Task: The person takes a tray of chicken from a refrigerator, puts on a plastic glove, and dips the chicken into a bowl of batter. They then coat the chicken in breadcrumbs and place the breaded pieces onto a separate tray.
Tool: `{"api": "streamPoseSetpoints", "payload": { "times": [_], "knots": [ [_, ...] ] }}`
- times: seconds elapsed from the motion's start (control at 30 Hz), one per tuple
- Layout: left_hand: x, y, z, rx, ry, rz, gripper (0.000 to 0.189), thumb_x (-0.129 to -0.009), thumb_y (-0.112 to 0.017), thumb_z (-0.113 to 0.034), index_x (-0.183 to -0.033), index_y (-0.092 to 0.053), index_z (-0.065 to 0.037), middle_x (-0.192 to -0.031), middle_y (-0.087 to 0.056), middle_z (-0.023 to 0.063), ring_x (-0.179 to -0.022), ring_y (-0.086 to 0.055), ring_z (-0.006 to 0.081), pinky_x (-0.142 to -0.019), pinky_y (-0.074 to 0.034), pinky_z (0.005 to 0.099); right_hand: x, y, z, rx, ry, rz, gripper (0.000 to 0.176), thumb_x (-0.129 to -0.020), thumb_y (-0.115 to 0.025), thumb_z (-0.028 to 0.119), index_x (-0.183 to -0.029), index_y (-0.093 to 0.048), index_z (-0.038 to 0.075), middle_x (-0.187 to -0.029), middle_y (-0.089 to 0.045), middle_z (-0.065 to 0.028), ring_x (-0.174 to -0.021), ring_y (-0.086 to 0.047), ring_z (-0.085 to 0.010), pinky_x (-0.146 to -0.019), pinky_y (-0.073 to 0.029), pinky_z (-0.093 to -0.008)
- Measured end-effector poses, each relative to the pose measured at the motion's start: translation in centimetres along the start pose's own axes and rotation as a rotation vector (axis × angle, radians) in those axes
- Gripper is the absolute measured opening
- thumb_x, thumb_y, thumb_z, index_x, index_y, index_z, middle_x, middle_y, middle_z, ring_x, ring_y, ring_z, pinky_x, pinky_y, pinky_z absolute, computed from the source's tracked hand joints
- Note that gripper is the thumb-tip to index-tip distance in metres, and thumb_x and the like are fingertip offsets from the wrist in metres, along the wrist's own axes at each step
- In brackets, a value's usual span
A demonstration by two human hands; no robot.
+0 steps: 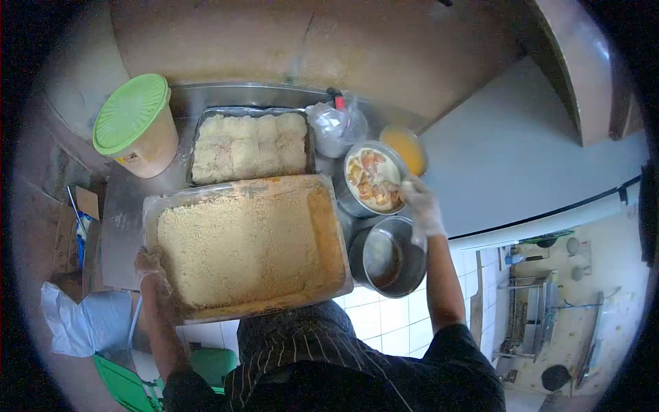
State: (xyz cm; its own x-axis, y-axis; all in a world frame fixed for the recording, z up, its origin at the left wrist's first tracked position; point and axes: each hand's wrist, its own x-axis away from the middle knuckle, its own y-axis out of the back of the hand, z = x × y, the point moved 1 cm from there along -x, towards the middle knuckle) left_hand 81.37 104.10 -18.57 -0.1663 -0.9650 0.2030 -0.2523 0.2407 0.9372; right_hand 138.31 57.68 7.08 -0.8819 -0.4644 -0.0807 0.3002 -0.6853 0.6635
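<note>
A wide clear tub [332,240] of pale, crumbly breading [237,247] takes up the middle of the counter. My left hand [152,271], in a clear glove, grips its left edge with the fingers curled round the rim. A metal pot [353,196] holds pieces of meat [374,177] in a creamy liquid. My gloved right hand [423,209] is at the pot's right rim, its fingertips over the edge; blur and the loose glove hide what is in the fingers. Below it is a second metal pot [413,275] with a little cloudy residue inside.
Behind the tub, a dark tray [310,141] carries several breaded pieces [250,144]. A bucket with a green lid [130,113] stands at the back left. A plastic bag [336,127] and a container of orange liquid [403,147] are at the back right. White tiles [381,319] cover the floor.
</note>
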Motion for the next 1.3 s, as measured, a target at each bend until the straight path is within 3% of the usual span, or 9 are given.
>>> {"api": "streamPoseSetpoints", "payload": {
  "times": [0.1, 0.23, 0.33, 0.5, 0.6, 0.73, 0.93, 1.03, 1.3],
  "knots": [
    [0.5, -0.2, -0.5, 0.048, 0.017, -0.034, 0.048, -0.080, -0.068, -0.042, -0.106, -0.062, -0.001, -0.097, -0.067, 0.0226, -0.093, -0.063, 0.0398, -0.076, -0.050, 0.0466, -4.8, -3.2, -2.6, 0.554, 0.272, 0.316, 0.028, -0.084, -0.063, 0.029, -0.098, -0.068, 0.006, -0.100, -0.068, -0.0152, -0.092, -0.065, -0.0277, -0.083, -0.049, -0.0344],
    [0.5, -1.0, 0.0, 0.233, 0.028, -0.054, 0.045, -0.081, -0.068, -0.039, -0.107, -0.062, -0.002, -0.095, -0.067, 0.0204, -0.089, -0.064, 0.0360, -0.072, -0.050, 0.0445, -6.8, -6.2, -1.9, 0.716, 0.103, 0.519, 0.030, -0.073, -0.066, 0.028, -0.093, -0.069, 0.006, -0.094, -0.068, -0.0155, -0.088, -0.066, -0.0309, -0.082, -0.052, -0.0378],
    [0.5, -2.0, 0.6, 0.388, 0.037, -0.057, 0.043, -0.082, -0.068, -0.037, -0.108, -0.063, -0.003, -0.093, -0.068, 0.0189, -0.085, -0.065, 0.0332, -0.069, -0.050, 0.0430, -8.5, -8.5, -6.3, 1.306, 0.846, 0.621, 0.030, -0.070, -0.068, 0.027, -0.093, -0.069, 0.007, -0.097, -0.068, -0.0163, -0.088, -0.066, -0.0305, -0.085, -0.052, -0.0379],
    [-2.6, -6.2, 4.5, 1.225, 0.173, 0.086, 0.039, -0.083, -0.068, -0.033, -0.109, -0.063, -0.005, -0.091, -0.068, 0.0162, -0.079, -0.066, 0.0285, -0.063, -0.050, 0.0403, -9.1, -4.4, -5.5, 0.960, 1.000, 0.603, 0.034, -0.073, -0.068, 0.019, -0.103, -0.068, 0.002, -0.105, -0.067, -0.0153, -0.096, -0.065, -0.0272, -0.087, -0.052, -0.0351],
    [-0.1, -3.2, 1.3, 0.557, 0.042, -0.070, 0.039, -0.082, -0.068, -0.032, -0.109, -0.063, -0.004, -0.090, -0.068, 0.0150, -0.079, -0.065, 0.0271, -0.064, -0.050, 0.0398, -9.5, -2.6, -5.1, 0.232, 0.426, 0.617, 0.037, -0.076, -0.066, 0.011, -0.112, -0.064, 0.000, -0.109, -0.066, -0.0122, -0.099, -0.064, -0.0233, -0.084, -0.054, -0.0334],
    [0.9, -1.6, -0.2, 0.387, 0.017, -0.098, 0.038, -0.081, -0.069, -0.030, -0.109, -0.063, -0.004, -0.090, -0.068, 0.0134, -0.077, -0.063, 0.0251, -0.064, -0.049, 0.0391, -7.1, -1.1, -0.5, -0.626, -0.229, 0.577, 0.042, -0.078, -0.061, 0.000, -0.120, -0.058, -0.001, -0.112, -0.063, -0.0099, -0.097, -0.064, -0.0187, -0.079, -0.056, -0.0307],
    [1.5, -0.7, -1.1, 0.265, 0.004, -0.115, 0.038, -0.080, -0.069, -0.027, -0.109, -0.062, -0.004, -0.089, -0.067, 0.0109, -0.076, -0.061, 0.0223, -0.064, -0.048, 0.0380, -6.3, -3.5, -3.3, -0.466, -0.068, 0.464, 0.033, -0.078, -0.057, -0.003, -0.109, -0.062, 0.005, -0.104, -0.067, -0.0128, -0.096, -0.065, -0.0246, -0.086, -0.052, -0.0354],
    [1.7, -0.1, -1.5, 0.220, -0.003, -0.124, 0.038, -0.080, -0.070, -0.026, -0.109, -0.062, -0.004, -0.088, -0.067, 0.0097, -0.075, -0.060, 0.0208, -0.064, -0.048, 0.0374, -6.6, -5.2, -6.0, 0.751, 0.392, 0.257, 0.029, -0.078, -0.058, 0.009, -0.106, -0.063, 0.007, -0.103, -0.067, -0.0186, -0.099, -0.064, -0.0328, -0.089, -0.050, -0.0397],
    [2.2, 0.3, -2.3, 0.160, 0.058, -0.135, 0.037, -0.079, -0.070, -0.025, -0.107, -0.062, -0.003, -0.086, -0.066, 0.0105, -0.072, -0.058, 0.0219, -0.065, -0.047, 0.0375, -8.7, -4.9, -7.6, 0.821, 0.436, 0.424, 0.018, -0.075, -0.059, 0.013, -0.090, -0.069, 0.009, -0.098, -0.069, -0.0139, -0.090, -0.066, -0.0293, -0.078, -0.052, -0.0375]
  ]
}}
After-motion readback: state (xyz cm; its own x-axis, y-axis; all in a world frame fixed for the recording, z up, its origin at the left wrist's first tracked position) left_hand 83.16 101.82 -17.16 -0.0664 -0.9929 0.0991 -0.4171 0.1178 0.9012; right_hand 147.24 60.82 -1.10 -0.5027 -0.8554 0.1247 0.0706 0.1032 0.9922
